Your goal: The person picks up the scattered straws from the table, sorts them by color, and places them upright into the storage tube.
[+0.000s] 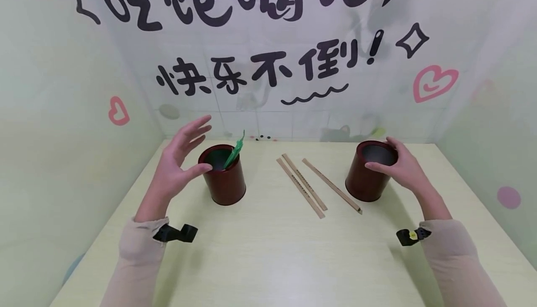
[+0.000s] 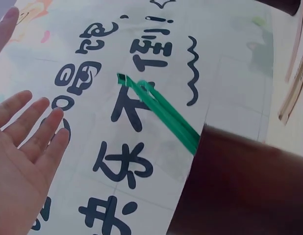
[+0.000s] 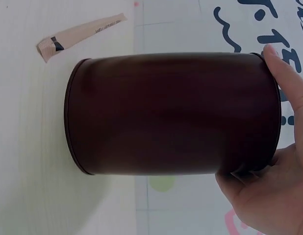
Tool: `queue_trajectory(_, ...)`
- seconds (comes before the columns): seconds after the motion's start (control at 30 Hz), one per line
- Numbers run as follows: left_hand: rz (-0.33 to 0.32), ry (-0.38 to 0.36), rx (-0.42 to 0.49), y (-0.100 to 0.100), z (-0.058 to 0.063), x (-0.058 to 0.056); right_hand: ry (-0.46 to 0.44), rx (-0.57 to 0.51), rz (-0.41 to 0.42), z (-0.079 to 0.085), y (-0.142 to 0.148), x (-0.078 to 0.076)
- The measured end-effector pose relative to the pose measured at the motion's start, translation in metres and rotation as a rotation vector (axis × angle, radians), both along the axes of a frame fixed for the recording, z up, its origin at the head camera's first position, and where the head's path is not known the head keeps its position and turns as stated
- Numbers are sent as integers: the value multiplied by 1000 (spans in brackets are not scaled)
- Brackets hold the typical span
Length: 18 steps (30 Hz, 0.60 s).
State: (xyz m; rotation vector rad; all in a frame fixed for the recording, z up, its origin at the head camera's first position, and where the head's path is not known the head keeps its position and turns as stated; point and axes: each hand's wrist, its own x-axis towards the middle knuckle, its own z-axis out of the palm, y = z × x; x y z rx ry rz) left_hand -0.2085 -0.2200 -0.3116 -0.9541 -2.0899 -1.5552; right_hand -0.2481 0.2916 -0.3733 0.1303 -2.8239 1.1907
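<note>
My left hand [image 1: 178, 158], fingers spread and straight, is beside a dark red cylindrical cup [image 1: 227, 186]. In the head view its thumb tip overlaps the cup's rim; in the left wrist view the palm and fingers [image 2: 31, 132] are apart from the cup [image 2: 239, 186]. Thin green strips [image 1: 235, 151] lean out of this cup. On the right, my right hand [image 1: 402, 165] grips a matching cup [image 1: 367, 179] by its upper rim, thumb on the near side and fingers behind. That cup looks hollow and dark inside, and it fills the middle of the right wrist view.
Between the cups lie three slim brown paper-wrapped sticks [image 1: 333, 186] with small print, two of them side by side. A pale tabletop [image 1: 268, 260] meets a white printed backdrop [image 1: 268, 120] at the back, with walls on both sides.
</note>
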Motion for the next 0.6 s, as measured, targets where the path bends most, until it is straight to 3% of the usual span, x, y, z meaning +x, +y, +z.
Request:
queue_trajectory(0.17, -73, 2, 24, 9, 2, 5, -24, 50, 13, 3, 2, 1)
queue_trajectory(0.6, -188, -27, -132, 43, -3, 13, -45, 52, 33, 3, 5, 2)
